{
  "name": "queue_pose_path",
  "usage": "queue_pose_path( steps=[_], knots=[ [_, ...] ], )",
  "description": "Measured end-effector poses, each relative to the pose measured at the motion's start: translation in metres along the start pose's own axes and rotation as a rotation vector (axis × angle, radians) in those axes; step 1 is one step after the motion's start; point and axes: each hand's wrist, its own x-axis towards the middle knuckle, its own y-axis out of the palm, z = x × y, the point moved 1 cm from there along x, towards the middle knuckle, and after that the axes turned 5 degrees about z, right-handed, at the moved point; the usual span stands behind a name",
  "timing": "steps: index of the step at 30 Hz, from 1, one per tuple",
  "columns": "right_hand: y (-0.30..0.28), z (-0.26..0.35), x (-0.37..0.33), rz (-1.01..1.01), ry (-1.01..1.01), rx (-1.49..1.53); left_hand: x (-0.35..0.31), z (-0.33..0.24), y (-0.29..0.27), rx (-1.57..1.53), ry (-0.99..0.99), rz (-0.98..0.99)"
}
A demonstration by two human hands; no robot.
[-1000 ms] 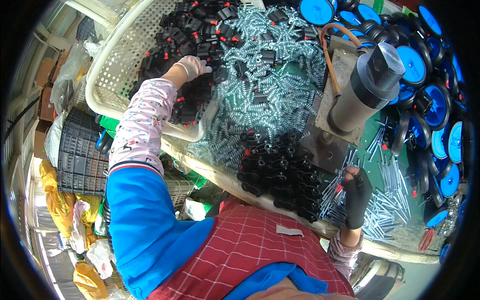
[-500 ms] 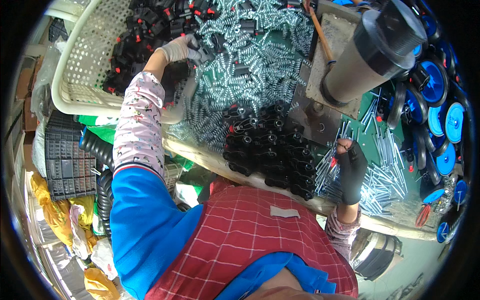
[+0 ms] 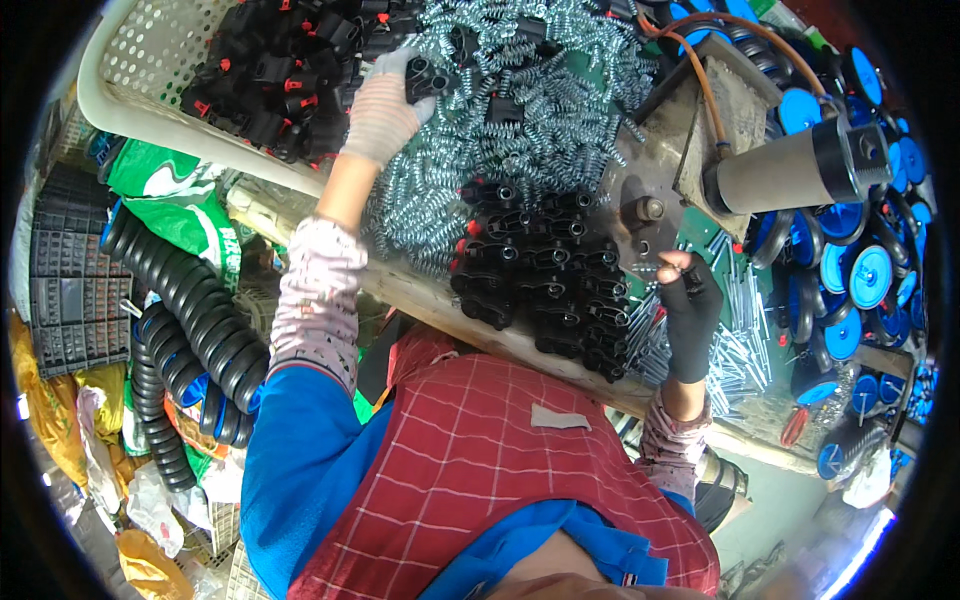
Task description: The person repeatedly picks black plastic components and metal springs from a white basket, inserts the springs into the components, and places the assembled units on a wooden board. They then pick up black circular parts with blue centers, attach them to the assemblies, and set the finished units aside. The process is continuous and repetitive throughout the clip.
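Observation:
My left hand (image 3: 384, 112), in a pale striped glove, grips a black plastic housing (image 3: 430, 80) with round holes above the edge of the spring pile. Beneath and beyond it spreads a heap of small metal coil springs (image 3: 520, 135). Rows of black plastic housings (image 3: 540, 275) stand packed together at the table's near edge, in front of me. To their right, my right hand (image 3: 692, 325) wears a black glove with bare fingertips. Its thumb and fingertips are pinched together; whatever is between them is too small to tell. Long metal pins (image 3: 738, 340) lie scattered around and under that hand.
A white perforated basket (image 3: 130, 115) full of black housings with red tabs stands at the left. A metal fixture with a grey cylinder (image 3: 775, 180) and orange hose rises at the right. Blue-and-black wheels (image 3: 870, 275) crowd the right side; stacked wheels (image 3: 185, 300) lie lower left.
My left hand has drawn back from beside the basket, now showing a black housing in its grip. The right hand stays by the pins, fingers still bent. The whole view has shifted.

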Motion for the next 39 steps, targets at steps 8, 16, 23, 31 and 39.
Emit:
queue_pose_path(
  steps=[8,16,23,31,39],
  knots=[
    [0.096,0.062,0.075,0.249,-0.134,-0.167,-0.052,-0.040,-0.018,-0.251,0.195,0.047],
    [0.167,0.069,0.116,0.433,-0.665,-0.782,-0.081,-0.045,-0.035,-0.244,0.118,-0.019],
    [0.168,0.079,0.118,0.535,-0.426,-0.490,-0.100,-0.042,-0.040,-0.314,0.110,-0.073],
    [0.190,0.085,0.113,0.581,-0.501,-0.346,-0.112,-0.050,-0.056,-0.407,0.167,-0.050],
    [0.216,0.086,0.128,0.562,-1.022,-0.594,-0.132,-0.034,-0.072,-0.518,-0.066,0.012]
  ],
)
